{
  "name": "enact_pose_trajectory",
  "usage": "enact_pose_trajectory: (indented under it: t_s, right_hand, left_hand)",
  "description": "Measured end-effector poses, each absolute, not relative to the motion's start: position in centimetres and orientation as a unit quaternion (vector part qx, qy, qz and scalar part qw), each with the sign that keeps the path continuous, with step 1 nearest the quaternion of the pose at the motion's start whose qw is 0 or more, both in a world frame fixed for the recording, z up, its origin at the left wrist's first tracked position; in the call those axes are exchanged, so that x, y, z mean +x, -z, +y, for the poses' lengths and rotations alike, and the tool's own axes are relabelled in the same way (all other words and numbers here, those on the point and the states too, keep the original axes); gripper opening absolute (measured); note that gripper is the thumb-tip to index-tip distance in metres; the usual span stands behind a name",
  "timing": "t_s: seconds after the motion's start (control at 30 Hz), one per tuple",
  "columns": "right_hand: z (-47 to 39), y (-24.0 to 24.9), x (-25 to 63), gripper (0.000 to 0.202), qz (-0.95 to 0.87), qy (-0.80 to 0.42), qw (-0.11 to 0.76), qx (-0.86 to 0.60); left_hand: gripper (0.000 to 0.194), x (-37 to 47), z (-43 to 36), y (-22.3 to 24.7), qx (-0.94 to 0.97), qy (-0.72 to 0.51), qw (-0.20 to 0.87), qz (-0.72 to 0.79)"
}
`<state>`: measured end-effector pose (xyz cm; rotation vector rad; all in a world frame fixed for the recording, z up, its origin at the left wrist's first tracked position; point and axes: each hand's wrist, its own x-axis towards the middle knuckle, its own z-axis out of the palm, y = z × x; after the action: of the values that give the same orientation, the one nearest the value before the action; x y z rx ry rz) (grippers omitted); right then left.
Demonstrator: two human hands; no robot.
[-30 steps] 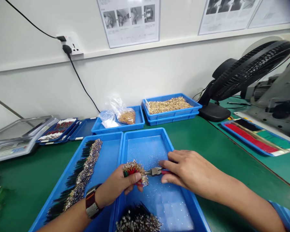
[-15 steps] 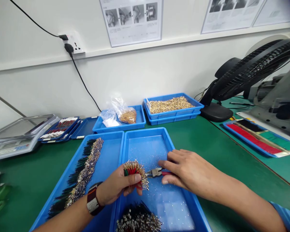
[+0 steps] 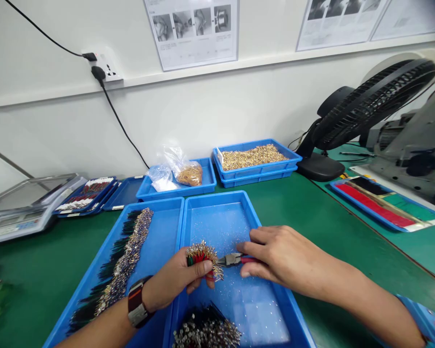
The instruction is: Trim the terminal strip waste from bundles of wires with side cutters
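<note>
My left hand (image 3: 188,270) is closed round a bundle of short red and green wires with gold-coloured metal ends (image 3: 202,256), thumb across the front. My right hand (image 3: 275,253) grips a pair of pliers (image 3: 232,259) with a red handle. The pliers' jaws touch the right side of the bundle; the exact wire end at their tips is too small to make out. Both hands are above a blue tray (image 3: 221,208) scattered with tiny bright bits. At its near end lies a heap of dark wires with silvery metal ends (image 3: 206,331).
Left of it, another blue tray (image 3: 166,212) holds a long row of dark wires with metal ends (image 3: 125,256). Behind stand a tray of gold-coloured pieces (image 3: 253,157) and bagged items (image 3: 190,174). A black fan (image 3: 377,106) and a tray of coloured strips (image 3: 387,203) are at right.
The view has shifted slightly. Both hands keep nearly the same pose, with the pliers still against the wire bundle.
</note>
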<state>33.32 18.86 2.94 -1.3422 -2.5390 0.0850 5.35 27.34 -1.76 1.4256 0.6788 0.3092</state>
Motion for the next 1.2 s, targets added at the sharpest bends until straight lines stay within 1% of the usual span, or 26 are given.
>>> enact_pose_trajectory:
  t_s: [0.2,0.43,0.57,0.87,1.2]
  right_hand:
    - [19.2,-2.4,33.2,0.047,-0.879,-0.005,0.130,-0.460]
    - [19.0,-2.4,33.1,0.043,-0.886,-0.048,0.070,-0.456]
    - [19.0,-2.4,33.1,0.045,-0.887,-0.068,0.063,-0.452]
    - [18.7,-2.9,33.1,0.045,-0.891,-0.077,0.095,-0.437]
    - [19.0,-3.0,33.4,0.044,-0.874,-0.034,0.104,-0.473]
  left_hand:
    - [0.051,5.3,27.5,1.8,0.646,-0.108,0.692,0.304]
    - [0.047,5.1,27.6,1.7,0.638,-0.057,0.702,0.313]
    - [0.046,5.0,27.7,1.4,0.643,-0.041,0.703,0.302]
    - [0.052,5.3,27.4,1.7,0.643,-0.084,0.692,0.316]
    - [0.048,5.0,27.6,2.5,0.639,-0.126,0.697,0.301]
